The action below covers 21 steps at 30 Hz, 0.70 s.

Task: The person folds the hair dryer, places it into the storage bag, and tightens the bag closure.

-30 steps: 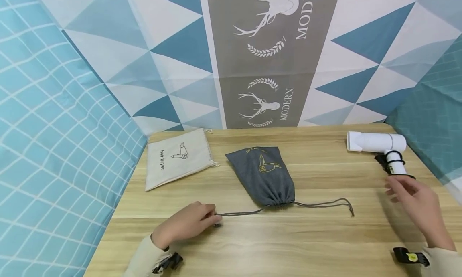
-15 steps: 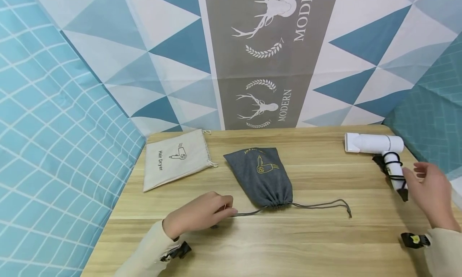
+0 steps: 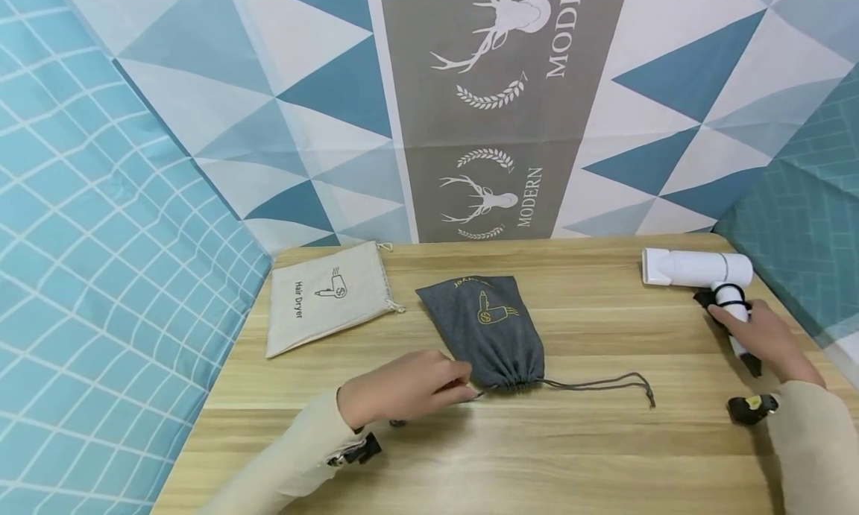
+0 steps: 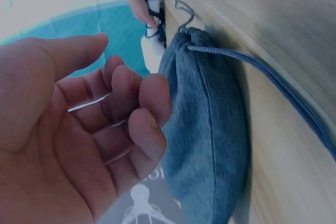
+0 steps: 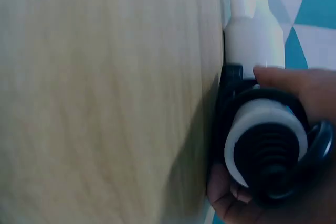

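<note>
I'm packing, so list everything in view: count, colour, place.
Flat pouch: 1, cream, back left
Gathered pouch: 1, grey, middle
Drawstrings: 2, grey, at gathered pouch's mouth
Dryer: 1, white, right
Cord: 1, black, around dryer's handle
Table: 1, tan, beneath
Walls: 3, blue left, blue-white-grey behind, teal right
Wrist cameras: 2, black, at cuffs
Sleeves: 2, cream, both arms
Left hand: 1, bare, by gathered pouch
Right hand: 1, bare, gripping dryer's handle

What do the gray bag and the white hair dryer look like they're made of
The gray bag: probably matte woven cloth, judging by its fine texture and gathered folds. The hair dryer: likely hard plastic, with a smooth, faintly glossy white surface.
</note>
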Each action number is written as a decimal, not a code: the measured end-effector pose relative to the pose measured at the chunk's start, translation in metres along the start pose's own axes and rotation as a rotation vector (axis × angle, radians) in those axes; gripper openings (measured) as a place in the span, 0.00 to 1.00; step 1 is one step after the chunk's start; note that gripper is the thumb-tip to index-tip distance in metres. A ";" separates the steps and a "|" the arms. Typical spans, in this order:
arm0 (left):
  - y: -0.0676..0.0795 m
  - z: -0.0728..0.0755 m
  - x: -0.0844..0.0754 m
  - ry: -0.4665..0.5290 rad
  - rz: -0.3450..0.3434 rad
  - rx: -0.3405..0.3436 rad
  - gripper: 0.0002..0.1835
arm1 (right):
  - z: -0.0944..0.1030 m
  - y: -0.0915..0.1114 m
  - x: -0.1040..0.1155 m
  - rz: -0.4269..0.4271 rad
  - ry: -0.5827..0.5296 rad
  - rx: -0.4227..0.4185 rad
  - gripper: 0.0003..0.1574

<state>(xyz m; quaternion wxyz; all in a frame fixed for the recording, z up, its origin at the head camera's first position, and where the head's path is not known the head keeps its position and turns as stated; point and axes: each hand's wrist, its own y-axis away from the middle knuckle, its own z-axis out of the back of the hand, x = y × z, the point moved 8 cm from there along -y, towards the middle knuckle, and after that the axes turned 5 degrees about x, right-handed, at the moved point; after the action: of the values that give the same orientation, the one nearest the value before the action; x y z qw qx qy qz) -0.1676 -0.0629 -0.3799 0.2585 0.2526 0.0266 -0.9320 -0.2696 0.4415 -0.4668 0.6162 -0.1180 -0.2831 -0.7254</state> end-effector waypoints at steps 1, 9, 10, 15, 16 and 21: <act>-0.004 0.000 -0.002 0.005 -0.010 0.004 0.19 | 0.000 0.000 -0.001 0.009 -0.011 0.009 0.56; -0.048 0.012 -0.018 0.021 -0.104 -0.027 0.14 | 0.003 -0.002 0.001 0.043 -0.056 -0.017 0.54; -0.056 0.014 -0.020 0.009 -0.117 -0.033 0.14 | 0.003 -0.003 0.001 0.045 -0.066 -0.018 0.54; -0.105 0.030 -0.028 -0.057 -0.151 -0.032 0.10 | -0.002 -0.003 -0.005 0.024 -0.101 -0.042 0.55; -0.117 0.032 -0.029 -0.066 -0.151 -0.028 0.09 | -0.003 -0.003 -0.007 0.016 -0.108 -0.048 0.55; -0.170 0.039 -0.028 -0.095 -0.142 -0.029 0.07 | -0.010 -0.006 -0.011 0.007 -0.146 -0.054 0.57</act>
<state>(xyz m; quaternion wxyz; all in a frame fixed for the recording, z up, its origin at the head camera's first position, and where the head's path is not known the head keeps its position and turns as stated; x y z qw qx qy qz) -0.2495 0.0902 -0.3462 0.1962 0.2018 0.0454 -0.9585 -0.2710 0.4453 -0.4819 0.5931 -0.1878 -0.3072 -0.7201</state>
